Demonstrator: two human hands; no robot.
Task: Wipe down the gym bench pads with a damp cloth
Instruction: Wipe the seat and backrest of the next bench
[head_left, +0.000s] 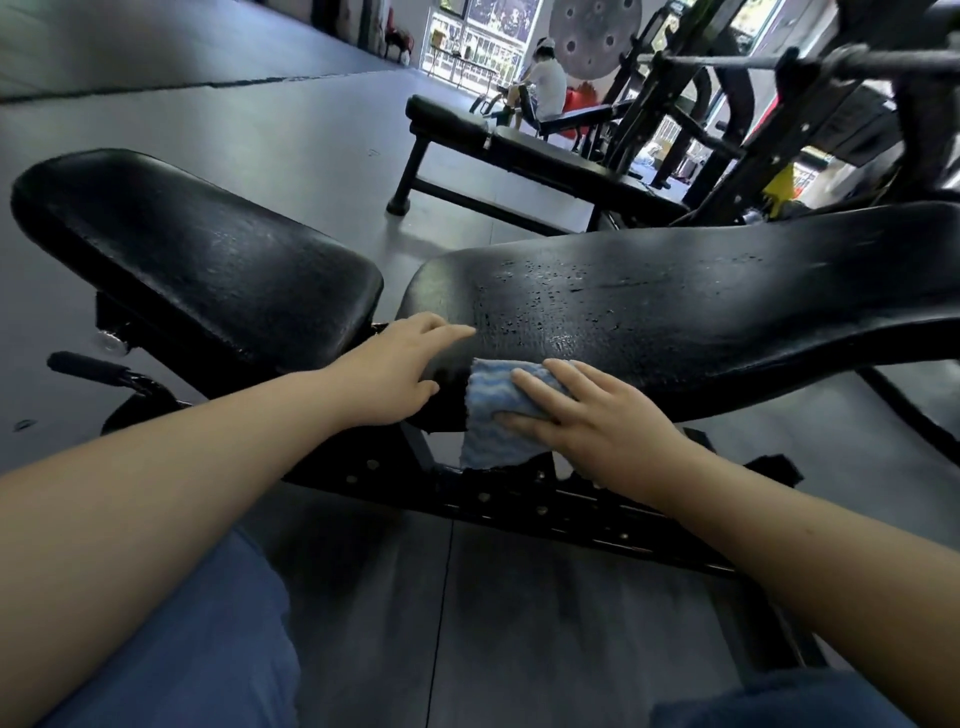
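Item: blue cloth (496, 410), draped over the near edge of the long bench pad (675, 306). My right hand (587, 415) presses it, fingers spread. My left hand (400, 369), at nine o'clock of it, lies flat, fingers straight, on the pad's end.

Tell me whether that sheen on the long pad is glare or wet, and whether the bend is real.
Head view: the sheen on the long pad breaks into beads and streaks beside the cloth, so likely wet rather than glare; its bend is probably wide-angle distortion; the left hand has blurred fingertips, and the background windows are blown out.
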